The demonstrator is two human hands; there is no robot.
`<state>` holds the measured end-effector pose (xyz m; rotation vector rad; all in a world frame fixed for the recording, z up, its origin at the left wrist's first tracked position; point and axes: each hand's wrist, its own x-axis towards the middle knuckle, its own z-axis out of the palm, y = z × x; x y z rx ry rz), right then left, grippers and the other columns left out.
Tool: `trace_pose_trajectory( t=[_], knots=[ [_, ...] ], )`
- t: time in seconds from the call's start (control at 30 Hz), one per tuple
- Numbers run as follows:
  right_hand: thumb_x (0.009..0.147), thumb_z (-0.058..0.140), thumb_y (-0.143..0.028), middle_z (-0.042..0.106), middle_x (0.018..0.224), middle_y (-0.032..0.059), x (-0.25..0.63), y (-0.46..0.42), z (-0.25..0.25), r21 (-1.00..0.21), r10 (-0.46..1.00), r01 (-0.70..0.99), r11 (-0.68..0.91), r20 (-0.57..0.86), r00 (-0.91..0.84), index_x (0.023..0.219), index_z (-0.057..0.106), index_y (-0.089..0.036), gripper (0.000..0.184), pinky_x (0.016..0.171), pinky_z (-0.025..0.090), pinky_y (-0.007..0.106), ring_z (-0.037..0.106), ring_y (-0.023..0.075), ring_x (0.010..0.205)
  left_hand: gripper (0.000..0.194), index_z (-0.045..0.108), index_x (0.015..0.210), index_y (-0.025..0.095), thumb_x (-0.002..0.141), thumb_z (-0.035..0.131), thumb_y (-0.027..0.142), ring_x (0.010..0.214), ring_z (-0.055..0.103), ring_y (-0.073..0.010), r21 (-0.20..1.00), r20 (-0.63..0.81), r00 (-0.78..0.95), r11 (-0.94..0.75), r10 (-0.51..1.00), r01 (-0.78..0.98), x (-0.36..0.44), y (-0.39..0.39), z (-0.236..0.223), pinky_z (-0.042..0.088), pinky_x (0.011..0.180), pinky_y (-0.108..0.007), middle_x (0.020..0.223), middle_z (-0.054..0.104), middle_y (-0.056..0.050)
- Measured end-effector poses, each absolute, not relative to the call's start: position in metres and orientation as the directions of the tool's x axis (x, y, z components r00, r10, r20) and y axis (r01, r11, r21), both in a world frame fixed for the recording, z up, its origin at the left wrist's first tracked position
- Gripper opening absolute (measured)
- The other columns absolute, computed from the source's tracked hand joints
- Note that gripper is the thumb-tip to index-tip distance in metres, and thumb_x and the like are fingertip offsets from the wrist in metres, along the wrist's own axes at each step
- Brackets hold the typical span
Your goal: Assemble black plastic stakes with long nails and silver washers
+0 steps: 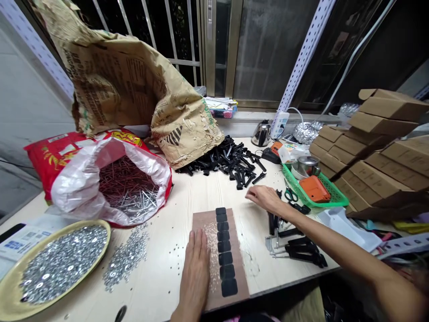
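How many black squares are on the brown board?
8. The black squares form one row along the right side of the brown board, from its far edge toward its near edge. None in the row looks hidden.

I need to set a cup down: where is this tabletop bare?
There's bare pale tabletop between the red-and-white plastic sack, heaped black plastic parts and brown rectangular board. Another patch, dark-specked, lies between the loose silver metal pieces and left hand. It's crowded around the green plastic basket.
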<state>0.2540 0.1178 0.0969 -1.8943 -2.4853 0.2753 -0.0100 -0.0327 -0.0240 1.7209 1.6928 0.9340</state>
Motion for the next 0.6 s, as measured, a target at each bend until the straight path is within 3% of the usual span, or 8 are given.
trace_pose_trajectory(
  t=[0.17,0.27,0.33,0.4,0.5,0.53,0.6],
  knots=[
    [0.09,0.046,-0.04,0.065,0.102,0.0164,0.206,0.172,0.079,-0.116,0.998,0.993,0.029,-0.059,-0.036,0.112,0.053,-0.013,0.035,0.074,0.04,0.032,0.062,0.0271,0.094,0.052,0.019,0.146,0.031,0.095,0.024,0.022,0.139,0.023,-0.02,0.727,0.17,-0.052,-0.089,0.984,0.681,-0.014,-0.035,-0.039,0.035,0.108,-0.04,0.153,0.024,-0.002],
    [0.089,0.048,-0.03,0.062,0.107,0.0171,0.196,0.174,0.074,-0.142,0.999,0.99,0.006,-0.035,-0.011,0.115,0.049,-0.012,0.032,0.075,0.041,0.032,0.062,0.0256,0.094,0.057,0.014,0.147,0.032,0.093,0.03,0.019,0.139,0.024,-0.0258,0.542,0.356,0.026,-0.23,0.934,0.808,-0.016,-0.03,-0.034,0.03,0.108,-0.052,0.151,0.029,-0.006],
    [0.09,0.044,-0.029,0.065,0.098,0.0126,0.194,0.159,0.077,-0.167,0.999,0.986,0.019,-0.025,-0.024,0.111,0.05,-0.013,0.027,0.069,0.042,0.029,0.063,0.0211,0.085,0.062,0.011,0.147,0.03,0.092,0.035,0.019,0.139,0.022,-0.0294,0.423,0.452,0.06,-0.272,0.89,0.864,-0.013,-0.02,-0.015,0.027,0.107,-0.057,0.151,0.029,-0.01],
    [0.089,0.045,-0.033,0.066,0.086,0.0059,0.191,0.134,0.082,-0.296,0.99,0.949,0.107,-0.056,-0.129,0.105,0.052,-0.016,0.024,0.061,0.041,0.024,0.062,0.0159,0.073,0.064,0.012,0.148,0.026,0.091,0.04,0.02,0.14,0.02,-0.0302,0.365,0.51,0.082,-0.302,0.856,0.881,-0.006,-0.007,0.012,0.028,0.106,-0.056,0.151,0.026,-0.013],
    [0.087,0.051,-0.04,0.063,0.076,0.0,0.182,0.1,0.091,-0.663,0.886,0.713,0.229,-0.161,-0.434,0.096,0.054,-0.017,0.024,0.051,0.038,0.018,0.057,0.0102,0.061,0.056,0.031,0.143,0.023,0.088,0.042,0.017,0.14,0.018,-0.0325,0.353,0.52,0.15,-0.372,0.841,0.858,0.005,0.017,0.047,0.02,0.109,-0.057,0.148,0.035,-0.011],
    [0.087,0.05,-0.042,0.063,0.075,-0.0003,0.18,0.095,0.095,-0.763,0.813,0.61,0.213,-0.208,-0.544,0.095,0.055,-0.017,0.027,0.05,0.039,0.018,0.057,0.0092,0.059,0.053,0.039,0.139,0.022,0.087,0.04,0.014,0.136,0.028,-0.0316,0.385,0.509,0.173,-0.403,0.843,0.83,0.007,0.025,0.053,0.017,0.109,-0.057,0.141,0.045,-0.011],
    [0.092,0.04,-0.049,0.064,0.075,0.0006,0.18,0.101,0.102,-0.847,0.686,0.513,0.142,-0.289,-0.668,0.096,0.056,-0.016,0.036,0.049,0.041,0.018,0.057,0.0081,0.056,0.044,0.055,0.126,0.022,0.085,0.039,0.014,0.118,0.05,-0.0291,0.531,0.455,0.159,-0.41,0.876,0.741,0.009,0.039,0.057,0.023,0.108,-0.054,0.118,0.063,-0.009]
  ],
)
